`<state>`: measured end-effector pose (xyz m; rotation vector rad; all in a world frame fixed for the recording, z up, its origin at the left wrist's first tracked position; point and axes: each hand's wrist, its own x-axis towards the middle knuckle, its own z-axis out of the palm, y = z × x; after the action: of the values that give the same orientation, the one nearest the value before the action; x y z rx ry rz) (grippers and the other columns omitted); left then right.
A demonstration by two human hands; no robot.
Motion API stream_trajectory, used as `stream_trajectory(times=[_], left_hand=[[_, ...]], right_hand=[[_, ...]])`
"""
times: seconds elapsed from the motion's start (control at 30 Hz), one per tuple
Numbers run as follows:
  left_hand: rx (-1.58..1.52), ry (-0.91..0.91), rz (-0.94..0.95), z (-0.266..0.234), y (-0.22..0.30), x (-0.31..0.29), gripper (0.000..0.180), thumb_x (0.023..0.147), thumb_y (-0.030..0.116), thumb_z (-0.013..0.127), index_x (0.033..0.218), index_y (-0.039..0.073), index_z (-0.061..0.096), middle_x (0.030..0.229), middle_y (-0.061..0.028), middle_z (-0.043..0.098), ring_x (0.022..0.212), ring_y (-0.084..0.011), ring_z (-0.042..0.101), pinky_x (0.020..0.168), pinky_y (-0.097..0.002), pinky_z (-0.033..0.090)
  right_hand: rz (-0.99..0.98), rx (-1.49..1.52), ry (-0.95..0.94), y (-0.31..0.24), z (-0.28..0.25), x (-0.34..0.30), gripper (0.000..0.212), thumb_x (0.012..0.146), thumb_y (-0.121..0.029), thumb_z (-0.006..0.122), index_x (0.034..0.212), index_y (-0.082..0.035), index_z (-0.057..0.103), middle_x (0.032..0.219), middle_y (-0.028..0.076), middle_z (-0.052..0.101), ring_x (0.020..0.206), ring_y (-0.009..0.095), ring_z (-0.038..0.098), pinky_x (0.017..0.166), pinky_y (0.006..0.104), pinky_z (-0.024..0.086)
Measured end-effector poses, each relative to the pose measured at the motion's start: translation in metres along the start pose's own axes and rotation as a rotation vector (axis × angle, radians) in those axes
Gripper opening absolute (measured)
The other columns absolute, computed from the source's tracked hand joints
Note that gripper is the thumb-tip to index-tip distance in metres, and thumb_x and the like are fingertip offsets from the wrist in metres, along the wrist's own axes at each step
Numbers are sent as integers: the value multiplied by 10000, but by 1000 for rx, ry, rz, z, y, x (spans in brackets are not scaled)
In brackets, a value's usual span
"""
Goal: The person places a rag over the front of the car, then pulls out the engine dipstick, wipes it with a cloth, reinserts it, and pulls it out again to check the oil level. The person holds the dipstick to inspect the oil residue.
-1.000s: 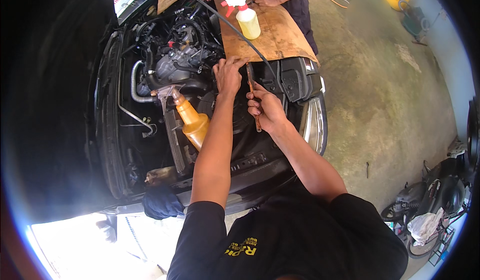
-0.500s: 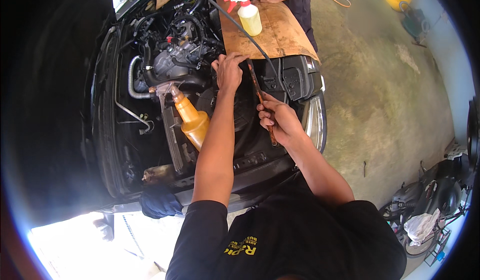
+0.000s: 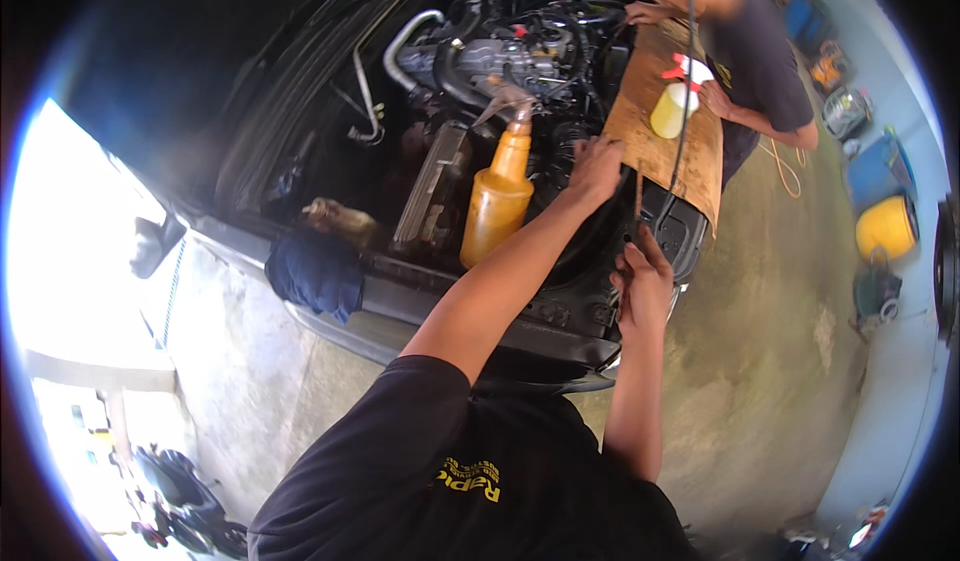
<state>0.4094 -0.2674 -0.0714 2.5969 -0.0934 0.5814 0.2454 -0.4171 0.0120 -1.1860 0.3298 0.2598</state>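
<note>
My right hand (image 3: 645,276) is closed around a long, rust-coloured metal bar (image 3: 639,191), held by the right headlight. The bar's upper end meets the edge of a brown cardboard sheet (image 3: 690,169) lying over the fender. Next to that edge, my left hand (image 3: 597,171) is bent over, back upward. Its fingertips are hidden, and whatever they grip cannot be made out. An amber plastic bottle (image 3: 497,206) stands to the left of my left forearm, its narrow neck pointing up toward a metal fitting on the engine (image 3: 500,59).
A co-worker's arm (image 3: 765,126) reaches onto the cardboard beside a spray bottle (image 3: 670,111) with a red and white head. A thin dark rod (image 3: 686,81) crosses there. Dark cloth (image 3: 315,271) hangs over the car's front edge. A yellow drum (image 3: 885,227) stands by the wall.
My view has swung, so the car sits farther right and the co-worker shows more, leaning in. My right hand still grips the bar, and my left stays by the cardboard edge.
</note>
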Motion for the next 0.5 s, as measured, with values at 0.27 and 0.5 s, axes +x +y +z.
stream_trajectory(times=[0.27, 0.5], left_hand=[[-245, 220, 391, -193, 94, -48, 472, 819, -15, 675, 1285, 45, 638, 1287, -174, 569, 1207, -373, 587, 1000, -454, 544], [-80, 214, 555, -301, 30, -113, 346, 853, 38, 658, 1196, 77, 683, 1234, -111, 551, 1185, -328, 596, 940, -427, 568]], right_hand=[[-432, -82, -23, -15, 18, -100, 556, 958, -49, 700, 1484, 2, 529, 913, 11, 581, 662, 65, 533, 488, 224, 436], [-601, -169, -235, -20, 102, -143, 503, 987, -78, 689, 1461, 16, 548, 914, 11, 590, 647, 53, 529, 520, 210, 435]])
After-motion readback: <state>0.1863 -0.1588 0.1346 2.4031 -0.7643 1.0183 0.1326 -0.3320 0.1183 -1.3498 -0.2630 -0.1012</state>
